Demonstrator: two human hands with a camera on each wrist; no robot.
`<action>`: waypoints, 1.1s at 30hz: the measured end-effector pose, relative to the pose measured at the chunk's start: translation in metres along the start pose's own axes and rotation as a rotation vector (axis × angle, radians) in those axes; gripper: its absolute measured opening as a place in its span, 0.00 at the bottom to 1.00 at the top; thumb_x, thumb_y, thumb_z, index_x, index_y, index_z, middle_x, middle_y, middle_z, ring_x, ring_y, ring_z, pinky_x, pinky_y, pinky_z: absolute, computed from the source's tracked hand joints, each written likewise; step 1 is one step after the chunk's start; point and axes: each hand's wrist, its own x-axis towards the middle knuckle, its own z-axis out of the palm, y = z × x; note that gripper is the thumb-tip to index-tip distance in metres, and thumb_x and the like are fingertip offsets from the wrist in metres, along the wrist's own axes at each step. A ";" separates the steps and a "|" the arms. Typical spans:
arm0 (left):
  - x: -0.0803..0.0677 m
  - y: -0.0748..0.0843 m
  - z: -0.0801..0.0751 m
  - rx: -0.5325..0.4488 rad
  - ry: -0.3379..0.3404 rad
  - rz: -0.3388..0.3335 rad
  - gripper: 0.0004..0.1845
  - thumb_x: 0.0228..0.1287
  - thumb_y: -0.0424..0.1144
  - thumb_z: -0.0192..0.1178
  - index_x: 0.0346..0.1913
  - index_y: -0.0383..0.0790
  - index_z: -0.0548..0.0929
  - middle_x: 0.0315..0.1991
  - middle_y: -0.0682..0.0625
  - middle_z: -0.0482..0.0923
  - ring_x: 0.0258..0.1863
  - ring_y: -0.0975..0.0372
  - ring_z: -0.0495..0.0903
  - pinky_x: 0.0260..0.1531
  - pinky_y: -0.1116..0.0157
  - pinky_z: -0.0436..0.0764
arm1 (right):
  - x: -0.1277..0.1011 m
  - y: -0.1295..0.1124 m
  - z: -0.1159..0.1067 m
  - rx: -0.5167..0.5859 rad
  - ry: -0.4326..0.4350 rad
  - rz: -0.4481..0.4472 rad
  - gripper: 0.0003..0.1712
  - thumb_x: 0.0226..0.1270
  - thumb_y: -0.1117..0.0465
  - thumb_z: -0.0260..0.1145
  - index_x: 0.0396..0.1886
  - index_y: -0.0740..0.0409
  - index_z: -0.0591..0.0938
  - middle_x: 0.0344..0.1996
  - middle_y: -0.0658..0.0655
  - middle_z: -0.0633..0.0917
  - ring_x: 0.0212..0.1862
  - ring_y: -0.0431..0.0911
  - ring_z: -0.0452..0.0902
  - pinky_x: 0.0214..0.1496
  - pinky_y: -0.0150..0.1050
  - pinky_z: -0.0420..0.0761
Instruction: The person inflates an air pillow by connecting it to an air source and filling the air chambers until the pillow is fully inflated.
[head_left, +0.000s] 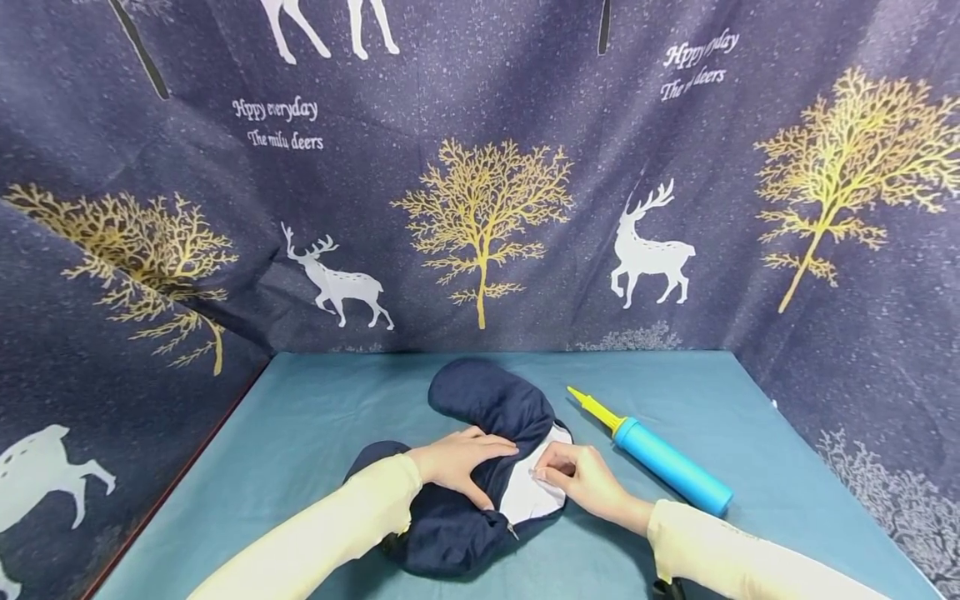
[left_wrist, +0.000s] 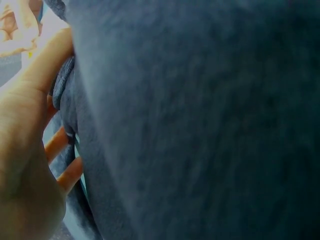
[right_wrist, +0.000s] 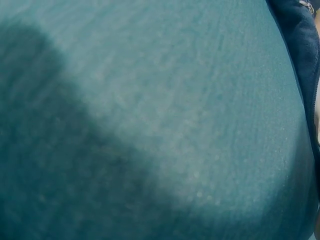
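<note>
A navy blue fabric cover (head_left: 487,400) lies on the teal table (head_left: 315,417), its opening showing a white inner piece (head_left: 528,500). My left hand (head_left: 459,462) rests flat on the cover beside the opening, fingers fairly straight. In the left wrist view that hand (left_wrist: 25,150) lies against the dark fabric (left_wrist: 200,125), which fills the frame. My right hand (head_left: 551,475) has its fingers curled and pinches the white inner piece at the opening's edge. The right wrist view shows mostly teal table (right_wrist: 150,125), with the cover's edge (right_wrist: 300,40) and a zip pull (right_wrist: 306,4) at the top right.
A blue hand pump (head_left: 671,467) with a yellow nozzle (head_left: 592,407) lies on the table just right of my right hand, pointing to the back left. A dark curtain (head_left: 480,208) with deer and trees walls in the table at the back and both sides.
</note>
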 end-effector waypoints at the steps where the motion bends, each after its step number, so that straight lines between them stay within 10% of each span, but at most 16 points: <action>1: 0.000 0.000 0.000 -0.001 0.001 0.001 0.47 0.53 0.59 0.71 0.74 0.51 0.64 0.75 0.58 0.63 0.64 0.61 0.66 0.67 0.61 0.67 | 0.000 0.000 0.000 0.003 0.000 -0.001 0.03 0.64 0.64 0.69 0.32 0.51 0.85 0.30 0.50 0.89 0.29 0.31 0.81 0.32 0.30 0.81; 33: 0.001 -0.007 0.003 -0.014 0.011 0.026 0.47 0.53 0.60 0.70 0.75 0.52 0.64 0.75 0.57 0.62 0.63 0.60 0.67 0.66 0.58 0.68 | 0.000 -0.001 -0.004 0.122 -0.005 0.032 0.03 0.64 0.69 0.67 0.34 0.57 0.84 0.34 0.59 0.89 0.36 0.35 0.84 0.39 0.28 0.81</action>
